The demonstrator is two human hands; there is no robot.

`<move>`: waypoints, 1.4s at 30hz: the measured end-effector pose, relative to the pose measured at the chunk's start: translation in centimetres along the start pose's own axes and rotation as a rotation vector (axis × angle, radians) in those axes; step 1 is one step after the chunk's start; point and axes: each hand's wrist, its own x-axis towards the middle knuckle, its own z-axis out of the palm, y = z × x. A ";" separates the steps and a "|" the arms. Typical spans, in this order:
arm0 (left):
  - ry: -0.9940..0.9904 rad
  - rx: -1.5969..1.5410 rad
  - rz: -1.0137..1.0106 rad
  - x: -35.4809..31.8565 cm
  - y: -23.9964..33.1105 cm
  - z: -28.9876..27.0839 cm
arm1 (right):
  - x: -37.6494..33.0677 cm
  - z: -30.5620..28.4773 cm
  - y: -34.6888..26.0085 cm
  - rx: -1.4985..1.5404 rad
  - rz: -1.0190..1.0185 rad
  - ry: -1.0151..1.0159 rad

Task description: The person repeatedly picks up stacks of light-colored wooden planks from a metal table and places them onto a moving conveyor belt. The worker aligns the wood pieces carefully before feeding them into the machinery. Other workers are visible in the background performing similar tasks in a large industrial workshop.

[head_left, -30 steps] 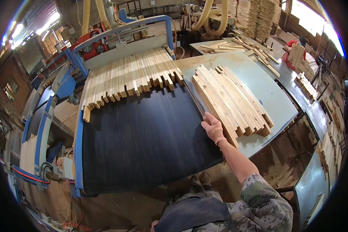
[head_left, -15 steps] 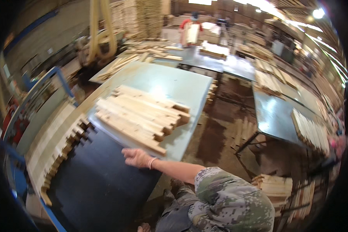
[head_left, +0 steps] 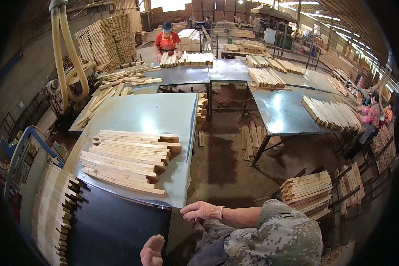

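Observation:
My right hand (head_left: 202, 211), in a pale pinkish work glove, is held just off the near right corner of the light-coloured tabletop. Its fingers stretch leftward and hold nothing. Lower down, by the edge of the black work surface (head_left: 115, 226), my left hand (head_left: 152, 251) is gloved too, its fingers loosely apart with nothing in them. Ahead of both hands a batch of wooden strips (head_left: 126, 162) lies side by side on the light tabletop (head_left: 164, 108), with uneven right ends. More strips (head_left: 48, 208) form a row along the left of the black surface.
Metal tables (head_left: 281, 111) bearing wood batches stand ahead and right. Stacked strips (head_left: 307, 193) sit on a rack at my right. A blue-framed machine (head_left: 24, 164) flanks the left side. A co-worker in red (head_left: 167, 42) handles wood at a far table; other people are far right.
The view has swung, shifting the tables leftward. My right hand has drawn back from beside the strips on the light tabletop to its corner. More of my left hand shows.

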 end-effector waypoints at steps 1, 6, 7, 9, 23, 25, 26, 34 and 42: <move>-0.008 -0.037 0.028 1.6 -0.2 0.6 | 0.2 -0.7 0.1 0.008 -0.028 0.011; 0.182 -0.006 0.244 5.8 -0.3 4.5 | 3.0 -2.5 -3.2 -0.112 -0.106 -0.057; 0.229 0.016 0.227 6.6 -0.1 4.7 | 3.7 -2.7 -4.4 -0.186 -0.099 -0.091; 0.336 0.052 0.171 8.9 -0.1 4.4 | 5.0 -3.7 -5.4 -0.202 -0.100 -0.104; 0.763 0.657 0.347 28.9 -1.1 -3.5 | 14.1 -5.1 -13.8 -0.577 0.081 -0.594; 0.881 0.840 0.357 30.7 -1.2 -4.7 | 15.9 -4.4 -14.5 -0.611 -0.045 -0.624; 0.919 0.905 0.346 31.9 -0.5 -4.1 | 16.8 -4.0 -14.7 -0.592 -0.059 -0.628; 0.973 1.030 0.388 34.8 0.5 -5.8 | 18.5 -6.0 -16.4 -0.524 -0.116 -0.742; 1.036 1.126 0.437 34.3 0.1 -5.5 | 15.2 -22.8 -20.5 -0.420 0.103 -0.373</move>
